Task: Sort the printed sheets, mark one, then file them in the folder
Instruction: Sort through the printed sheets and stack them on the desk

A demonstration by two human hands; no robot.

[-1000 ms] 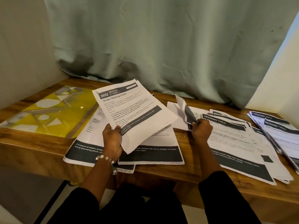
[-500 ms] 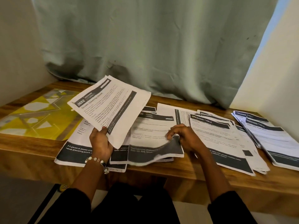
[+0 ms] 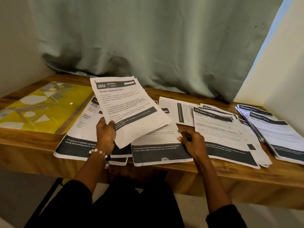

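Head cam looks down at a wooden surface [image 3: 213,171] covered in printed sheets. Left hand [image 3: 105,134] grips a small stack [image 3: 128,109] lifted off the surface, long axis running away from the person, header at the far end: "2652 BEDROOM, Screen Cleaning Check". Right hand [image 3: 190,140] rests with loosely curled fingers on a flat sheet [image 3: 158,152] mentioning a baby bottle. "DRESSING TABLE" sheets [image 3: 220,132] lie to the right. Yellow patterned folder [image 3: 36,107] sits far left, green curtain [image 3: 148,38] behind.
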